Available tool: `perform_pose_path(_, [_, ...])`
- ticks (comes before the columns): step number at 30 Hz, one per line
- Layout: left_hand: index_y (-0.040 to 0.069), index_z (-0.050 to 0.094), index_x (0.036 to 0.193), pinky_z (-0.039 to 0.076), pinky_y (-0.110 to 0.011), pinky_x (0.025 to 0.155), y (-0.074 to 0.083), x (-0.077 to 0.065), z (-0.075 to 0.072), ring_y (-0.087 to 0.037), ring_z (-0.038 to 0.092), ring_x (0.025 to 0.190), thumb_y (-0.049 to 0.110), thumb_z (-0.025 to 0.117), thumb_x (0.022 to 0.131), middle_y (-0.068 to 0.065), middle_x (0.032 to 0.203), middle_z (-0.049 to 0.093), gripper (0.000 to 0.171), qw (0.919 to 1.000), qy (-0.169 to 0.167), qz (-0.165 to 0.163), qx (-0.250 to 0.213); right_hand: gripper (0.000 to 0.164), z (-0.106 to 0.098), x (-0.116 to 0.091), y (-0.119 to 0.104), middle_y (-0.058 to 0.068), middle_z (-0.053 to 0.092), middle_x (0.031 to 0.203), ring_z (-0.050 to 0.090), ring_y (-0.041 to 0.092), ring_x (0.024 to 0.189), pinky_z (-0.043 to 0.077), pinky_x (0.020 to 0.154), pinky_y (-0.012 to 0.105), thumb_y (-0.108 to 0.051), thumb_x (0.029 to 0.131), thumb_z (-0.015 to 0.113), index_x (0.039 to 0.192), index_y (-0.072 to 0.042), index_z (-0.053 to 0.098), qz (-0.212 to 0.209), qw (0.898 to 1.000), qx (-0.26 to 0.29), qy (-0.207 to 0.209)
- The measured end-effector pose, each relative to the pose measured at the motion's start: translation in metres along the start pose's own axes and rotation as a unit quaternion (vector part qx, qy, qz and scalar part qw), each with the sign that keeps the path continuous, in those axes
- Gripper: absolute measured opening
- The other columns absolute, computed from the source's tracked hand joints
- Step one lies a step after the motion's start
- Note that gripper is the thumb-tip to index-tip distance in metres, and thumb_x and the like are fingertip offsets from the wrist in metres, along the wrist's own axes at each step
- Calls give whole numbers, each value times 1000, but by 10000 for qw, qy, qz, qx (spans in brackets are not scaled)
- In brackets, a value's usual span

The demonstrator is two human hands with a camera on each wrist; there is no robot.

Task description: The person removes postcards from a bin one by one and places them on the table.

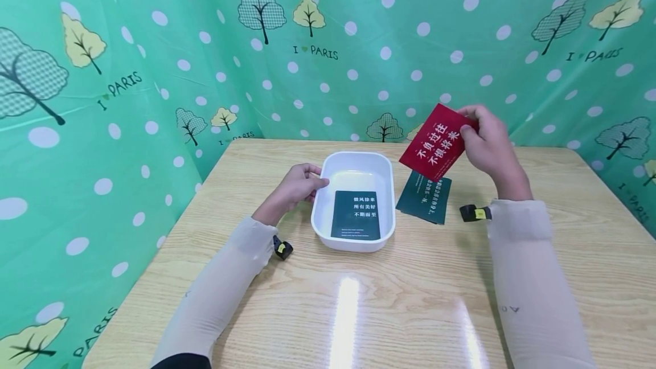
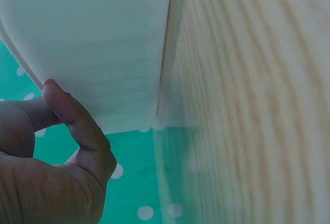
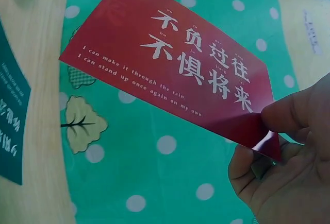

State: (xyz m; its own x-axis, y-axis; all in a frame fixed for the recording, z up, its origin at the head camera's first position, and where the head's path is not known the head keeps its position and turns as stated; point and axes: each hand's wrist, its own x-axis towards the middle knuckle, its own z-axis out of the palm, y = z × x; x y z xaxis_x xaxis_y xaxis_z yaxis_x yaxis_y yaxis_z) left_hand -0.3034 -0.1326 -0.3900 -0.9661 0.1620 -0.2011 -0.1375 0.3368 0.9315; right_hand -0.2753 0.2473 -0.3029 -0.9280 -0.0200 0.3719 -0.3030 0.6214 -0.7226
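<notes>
My right hand (image 1: pixel 486 144) pinches a red card (image 1: pixel 435 142) by one end, raised above the table; white Chinese characters and two lines of English show on its face in the right wrist view. Below it, dark green cards (image 1: pixel 424 198) lie overlapping on the table, partly covered by the red card in the head view. A white plastic tray (image 1: pixel 390 204) stands left of them with a green card (image 1: pixel 355 215) lying in it. My left hand (image 1: pixel 299 184) grips the tray's left rim, the thumb over the edge and fingers at the outer wall (image 2: pixel 98 44).
The wooden table (image 1: pixel 410 295) reaches back to a green curtain (image 1: pixel 338 95) with trees and white dots. Black wrist straps with small devices (image 1: pixel 474 213) sit at both cuffs. Light reflections streak the front of the table.
</notes>
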Motion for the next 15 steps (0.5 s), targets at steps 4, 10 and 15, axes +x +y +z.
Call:
perform_pose_path(4, [6,54,116,50,-28,53,0,-1,0,-16,53,60,13,69,91,-11,89,59,30,10000,3,7,-1,36,4,2,12,16,49,126,50,31,108,52,83,41,-16,106,33,139,-3,40,294,9994,11,-153])
perform_pose_path(10, [6,54,116,50,-28,53,-1,-1,-1,-16,54,61,13,69,91,-12,91,60,30,10000,-12,0,-3,35,11,5,28,24,48,124,51,37,105,49,79,43,-11,105,30,135,4,41,434,9971,-74,-615])
perform_pose_path(15, [6,54,116,50,-27,52,-2,0,-1,-17,54,61,14,69,91,-12,91,61,30,10000,-18,11,2,33,18,6,37,26,49,121,51,39,103,48,79,47,-8,104,30,132,6,41,503,9942,-116,-942])
